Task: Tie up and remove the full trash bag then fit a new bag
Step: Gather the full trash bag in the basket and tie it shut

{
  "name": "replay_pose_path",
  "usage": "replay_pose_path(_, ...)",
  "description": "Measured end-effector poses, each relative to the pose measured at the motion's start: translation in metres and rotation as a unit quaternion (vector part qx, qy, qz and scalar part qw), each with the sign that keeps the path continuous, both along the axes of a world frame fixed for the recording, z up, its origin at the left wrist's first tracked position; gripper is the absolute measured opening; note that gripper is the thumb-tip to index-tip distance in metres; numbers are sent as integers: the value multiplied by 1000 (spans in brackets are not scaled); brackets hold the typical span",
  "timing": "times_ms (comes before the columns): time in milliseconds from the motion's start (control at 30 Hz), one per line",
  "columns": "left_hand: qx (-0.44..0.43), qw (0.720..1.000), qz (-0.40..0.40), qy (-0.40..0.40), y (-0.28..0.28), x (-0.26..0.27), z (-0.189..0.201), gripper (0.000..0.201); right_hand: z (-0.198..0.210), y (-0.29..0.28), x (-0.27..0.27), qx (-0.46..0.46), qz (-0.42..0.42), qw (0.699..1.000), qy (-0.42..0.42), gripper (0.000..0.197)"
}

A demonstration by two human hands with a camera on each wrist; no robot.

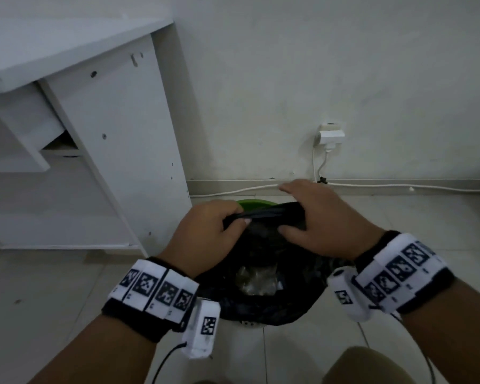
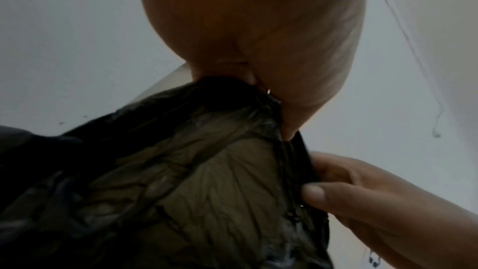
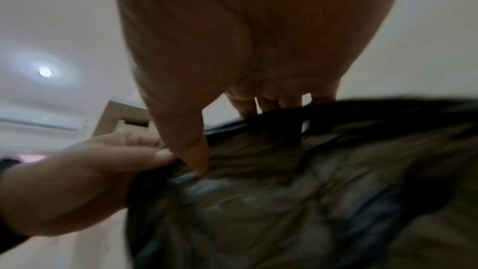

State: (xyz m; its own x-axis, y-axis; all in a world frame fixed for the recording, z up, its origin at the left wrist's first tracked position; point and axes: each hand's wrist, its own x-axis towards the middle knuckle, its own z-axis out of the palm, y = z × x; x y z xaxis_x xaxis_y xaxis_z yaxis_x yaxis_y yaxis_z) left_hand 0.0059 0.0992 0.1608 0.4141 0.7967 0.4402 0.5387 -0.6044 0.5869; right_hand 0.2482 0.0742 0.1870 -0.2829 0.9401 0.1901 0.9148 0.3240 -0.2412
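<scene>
A black trash bag (image 1: 263,261) sits in a bin whose green rim (image 1: 254,203) shows at the back. Trash shows through the bag's open mouth (image 1: 257,281). My left hand (image 1: 205,234) grips a bunched strip of the bag's top edge (image 1: 261,214) from the left. My right hand (image 1: 311,217) holds the same gathered edge from the right, thumb in front, fingers over the back. In the left wrist view the thin film (image 2: 207,181) is pulled taut under my left hand (image 2: 258,69), and my right hand (image 2: 362,195) pinches it. The right wrist view shows the bag (image 3: 297,191) blurred.
A white desk (image 1: 94,120) stands at the left, close to the bin. A wall socket with a plug (image 1: 331,134) and a white cable (image 1: 399,185) run along the skirting behind. Pale floor tiles (image 1: 53,300) surround the bin. My knee (image 1: 372,367) shows at the bottom right.
</scene>
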Motion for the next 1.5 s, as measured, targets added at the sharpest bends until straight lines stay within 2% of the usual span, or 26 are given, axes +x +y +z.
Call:
replay_pose_path(33, 10, 1000, 6, 5, -2, 4, 3, 15, -1, -2, -15, -14, 13, 1000, 22, 70)
replay_pose_path(67, 14, 1000, 17, 15, -2, 4, 4, 18, -4, -3, -26, -22, 28, 998, 45, 60)
replay_pose_path(133, 4, 999, 41, 32, -1, -7, 0, 23, -8, -5, -37, -23, 41, 993, 108, 27)
replay_pose_path(167, -10, 998, 49, 38, 0, -17, -5, 22, -7, -7, -36, -15, 39, 989, 141, 17)
replay_pose_path(300, -93, 989, 91, 64, 6, -59, -40, 13, 5, -7, -15, 64, -5, 977, 202, 7)
replay_pose_path(367, -124, 984, 124, 42, 5, -71, -52, 16, 7, 2, 1, 120, -29, 979, 161, 7)
replay_pose_path(433, -140, 980, 142, 9, 2, -72, -53, 16, 3, 13, 15, 121, -66, 988, 69, 16)
replay_pose_path(500, -156, 979, 125, -30, -3, -63, -43, 22, -2, 20, 18, 108, -119, 985, -68, 29)
replay_pose_path(533, -157, 979, 116, -51, -6, -58, -35, 24, -1, 21, 14, 116, -143, 976, -114, 30)
replay_pose_path(567, -149, 980, 108, -70, -8, -54, -26, 26, -1, 21, 7, 120, -149, 974, -122, 32)
replay_pose_path(600, -138, 982, 98, -88, -10, -49, -15, 26, 1, 19, -2, 125, -138, 977, -108, 44)
replay_pose_path(667, -121, 985, 65, -107, -14, -43, 6, 24, 8, 17, -24, 124, -41, 990, -51, 74)
replay_pose_path(733, -113, 988, 41, -101, -16, -40, 22, 19, 16, 15, -49, 48, 64, 996, 34, 82)
replay_pose_path(767, -110, 988, 41, -98, -17, -40, 27, 18, 20, 14, -60, 2, 93, 993, 77, 75)
replay_pose_path(800, -107, 988, 47, -102, -17, -42, 29, 16, 21, 15, -69, -28, 104, 988, 111, 61)
replay_pose_path(867, -120, 983, 63, -122, -16, -51, 27, 11, 26, 19, -78, -20, 105, 981, 163, 21)
replay_pose_path(900, -150, 977, 56, -137, -16, -57, 22, 8, 28, 24, -78, -7, 99, 977, 190, 11)
replay_pose_path(1000, -318, 926, -48, -199, -26, -71, 5, 7, 33, 36, -74, 43, 61, 968, 240, 12)
replay_pose_path(1033, -345, 913, -78, -203, -29, -74, -1, 11, 35, 41, -73, 73, 34, 965, 250, 13)
replay_pose_path(1133, -349, 913, -89, -194, -35, -74, -9, 18, 37, 57, -70, 147, -56, 961, 228, 19)
replay_pose_path(1200, -334, 920, -54, -199, -33, -71, -5, 21, 34, 62, -72, 177, -120, 960, 181, 27)
replay_pose_path(1267, -324, 914, -10, -244, -31, -66, 6, 32, 32, 54, -78, 223, -174, 941, 186, 35)
replay_pose_path(1300, -322, 904, 12, -281, -30, -63, 14, 35, 31, 44, -85, 265, -161, 926, 214, 38)
replay_pose_path(1367, -330, 868, 49, -367, -26, -56, 29, 31, 25, 18, -101, 331, -70, 904, 261, 34)
replay_pose_path(1433, -343, 827, 70, -439, -21, -49, 41, 24, 11, -9, -118, 293, 10, 917, 271, 34)
replay_pose_path(1500, -341, 802, 80, -483, -17, -42, 48, 19, -13, -26, -130, 205, 16, 946, 250, 42)
